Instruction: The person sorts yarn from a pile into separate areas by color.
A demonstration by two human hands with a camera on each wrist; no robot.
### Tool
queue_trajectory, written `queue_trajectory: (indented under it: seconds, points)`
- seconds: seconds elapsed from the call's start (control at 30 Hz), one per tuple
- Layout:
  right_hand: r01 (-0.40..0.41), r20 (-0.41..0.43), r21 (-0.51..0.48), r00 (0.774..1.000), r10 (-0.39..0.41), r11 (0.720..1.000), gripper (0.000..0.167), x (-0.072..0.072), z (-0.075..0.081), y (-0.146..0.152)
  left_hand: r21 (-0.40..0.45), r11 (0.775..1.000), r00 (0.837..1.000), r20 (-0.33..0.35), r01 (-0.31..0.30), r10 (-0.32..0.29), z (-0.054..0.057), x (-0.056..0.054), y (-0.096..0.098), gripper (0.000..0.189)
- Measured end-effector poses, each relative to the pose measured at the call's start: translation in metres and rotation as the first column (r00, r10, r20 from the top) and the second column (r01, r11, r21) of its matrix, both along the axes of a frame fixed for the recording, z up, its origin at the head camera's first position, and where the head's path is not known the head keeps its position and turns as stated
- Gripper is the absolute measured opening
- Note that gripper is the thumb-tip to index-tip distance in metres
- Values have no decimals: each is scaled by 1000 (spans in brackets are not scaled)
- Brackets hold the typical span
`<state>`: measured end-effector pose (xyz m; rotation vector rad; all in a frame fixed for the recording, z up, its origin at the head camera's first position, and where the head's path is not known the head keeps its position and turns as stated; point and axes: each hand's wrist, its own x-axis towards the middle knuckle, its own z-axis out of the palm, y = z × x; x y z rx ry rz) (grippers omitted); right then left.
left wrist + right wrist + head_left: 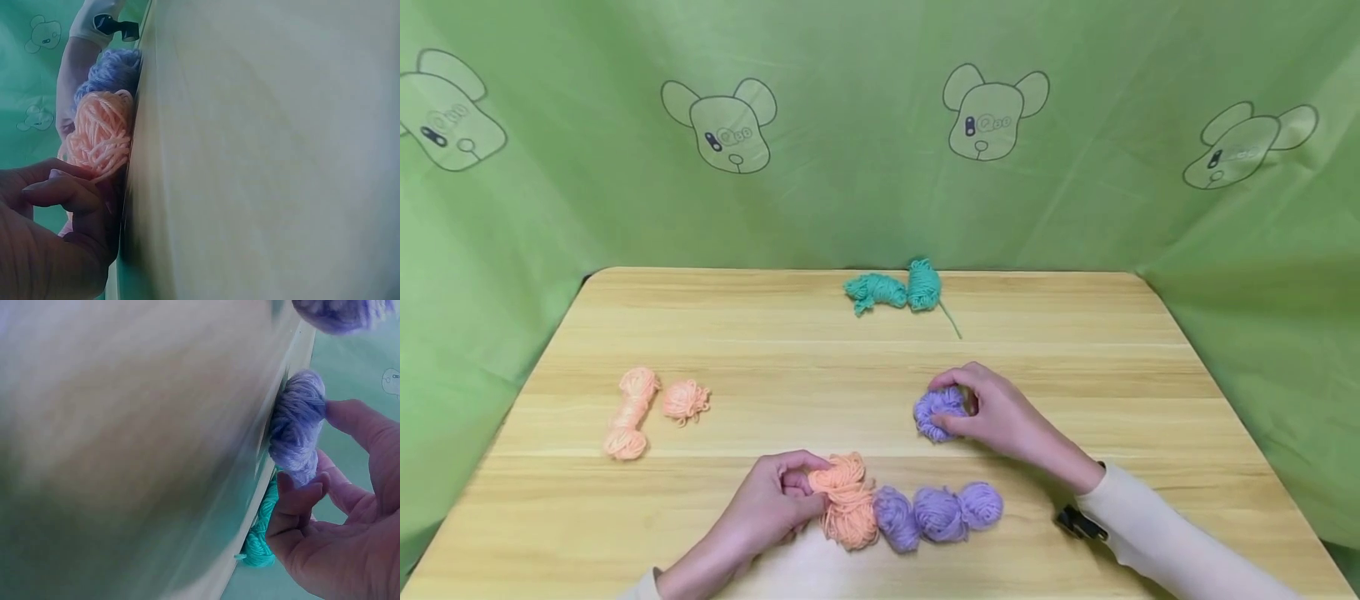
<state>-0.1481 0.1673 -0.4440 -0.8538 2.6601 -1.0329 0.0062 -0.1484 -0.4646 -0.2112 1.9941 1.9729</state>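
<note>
Below centre, our left fingers (808, 506) pinch peach yarn (852, 518) beside lined-up purple skeins (938, 514), right fingers (957, 427) grip another skein (938, 403) above, with green yarn (923, 286) and leftmost peach skein (634, 410) apparently unjoined.

1. Right sleeve (1180, 533), 4 o'clock in head view: off-white, long, plain cloth, soft creases, ends at the wrist.
2. Black fitting (1081, 523) at that sleeve's end, between 4 and 5 o'clock: small, chunky, angular. Shows near 11 o'clock in left wrist view. Fine detail too small to read.
3. Left sleeve (642, 588), 7 o'clock: also off-white, only the end shows.
4. Left hand (775, 500), right hand (1003, 412): both bare.
</note>
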Motion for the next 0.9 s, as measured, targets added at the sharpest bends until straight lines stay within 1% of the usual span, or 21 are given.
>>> queue_trajectory:
  seconds: [0.13,0.23,0.47,0.6,0.73,0.8,0.9]
  points:
    - [-2,-7,2,1000,2,1000,40,-1,-2,1,7,1000,1000,12,-13,13,0,0,-2,45]
    - [-1,3,17,1000,1,1000,36,-2,-4,2,6,1000,1000,18,-20,20,0,0,-3,45]
    - [-2,79,38,997,-1,999,24,-4,-3,4,17,999,1000,11,-29,29,1,-1,-6,44]
    - [8,91,47,996,-12,999,20,-6,-1,3,16,999,999,2,-36,36,0,0,-10,44]
    - [10,99,45,995,-15,999,18,-7,-2,2,0,998,998,-1,-58,58,0,1,-15,44]
    - [4,110,37,994,-8,999,16,-6,-4,1,-14,997,997,8,-70,70,1,2,-17,44]
    - [1,119,24,993,-4,1000,15,-8,-3,1,-25,997,997,10,-77,77,2,-1,-19,45]
